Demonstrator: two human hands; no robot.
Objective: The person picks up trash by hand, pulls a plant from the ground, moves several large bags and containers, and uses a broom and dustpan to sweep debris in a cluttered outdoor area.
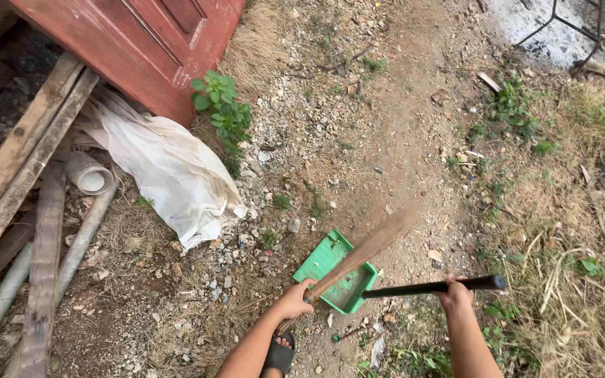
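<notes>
Left hand: the left hand (294, 299) is wrapping its fingers tight around the lower end of a stick broom (365, 253), which is slanting up and to the right, its bristles blurring above the dustpan.
Right hand: the right hand (455, 292) is closing firmly around the long black handle (428, 287), near its far end.
Dustpan: the green dustpan (334, 271) is sitting on the dirt between the two hands, its open mouth facing up and left toward the gravel (295, 133).
Foot: a foot in a black sandal (279, 353) is standing just below the left hand.
Left side: a white sack (169, 168) is lying crumpled against a red door (141, 42), with wooden planks (22, 161), grey pipes (78, 241) and a small jar (89, 173) resting beside it.
Right side: dry grass (568, 266) and small green weeds (509, 105) are covering the ground.
</notes>
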